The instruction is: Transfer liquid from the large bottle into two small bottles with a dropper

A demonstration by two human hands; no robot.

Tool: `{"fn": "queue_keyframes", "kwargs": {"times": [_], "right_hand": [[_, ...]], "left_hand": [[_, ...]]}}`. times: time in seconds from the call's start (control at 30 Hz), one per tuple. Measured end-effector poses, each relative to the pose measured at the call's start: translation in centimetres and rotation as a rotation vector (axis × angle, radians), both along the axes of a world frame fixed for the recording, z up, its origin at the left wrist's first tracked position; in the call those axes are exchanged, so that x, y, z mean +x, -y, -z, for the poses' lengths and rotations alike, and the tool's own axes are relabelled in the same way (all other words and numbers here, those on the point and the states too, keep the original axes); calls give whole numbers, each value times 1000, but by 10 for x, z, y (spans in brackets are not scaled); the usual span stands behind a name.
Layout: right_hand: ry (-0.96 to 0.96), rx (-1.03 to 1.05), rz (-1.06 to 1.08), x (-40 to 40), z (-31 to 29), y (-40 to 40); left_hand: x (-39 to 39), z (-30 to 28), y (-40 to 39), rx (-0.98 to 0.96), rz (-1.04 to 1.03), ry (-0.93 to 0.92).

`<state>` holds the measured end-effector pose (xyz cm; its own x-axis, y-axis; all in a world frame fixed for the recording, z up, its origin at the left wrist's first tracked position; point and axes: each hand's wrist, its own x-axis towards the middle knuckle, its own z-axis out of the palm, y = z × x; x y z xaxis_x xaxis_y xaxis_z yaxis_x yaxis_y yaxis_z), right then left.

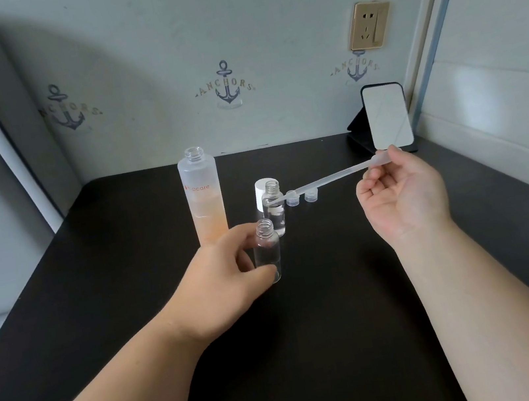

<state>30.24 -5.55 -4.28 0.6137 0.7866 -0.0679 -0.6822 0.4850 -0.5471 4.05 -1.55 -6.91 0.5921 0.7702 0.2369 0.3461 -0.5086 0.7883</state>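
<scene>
A tall frosted large bottle (pixel 203 196) stands uncapped on the dark table, about half full of peach liquid. My left hand (pixel 223 278) grips a clear small bottle (pixel 267 252) upright near the table's middle, its mouth uncovered. Just behind it stands a second small bottle (pixel 274 211), also uncapped. My right hand (pixel 400 192) pinches the bulb end of a translucent plastic dropper (pixel 332 179), which lies nearly level and points left; its tip sits in front of the second small bottle's shoulder.
A white cap (pixel 262 193) stands behind the second small bottle. Two small clear caps (pixel 300 197) lie to its right. A phone on a black stand (pixel 387 120) leans at the back right corner by the wall. The dark table (pixel 314 348) runs to the wall.
</scene>
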Motion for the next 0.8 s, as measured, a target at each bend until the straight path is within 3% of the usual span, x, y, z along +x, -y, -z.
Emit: {"fn": "queue_keyframes", "kwargs": {"times": [0.3,0.8], "right_hand": [[39,-17,17,1,0,-1],[145,-26,34,1,0,-2]], "left_hand": [[3,6,-8,47,-89,-44],[2,2,-8,-30,-19,-66]]}}
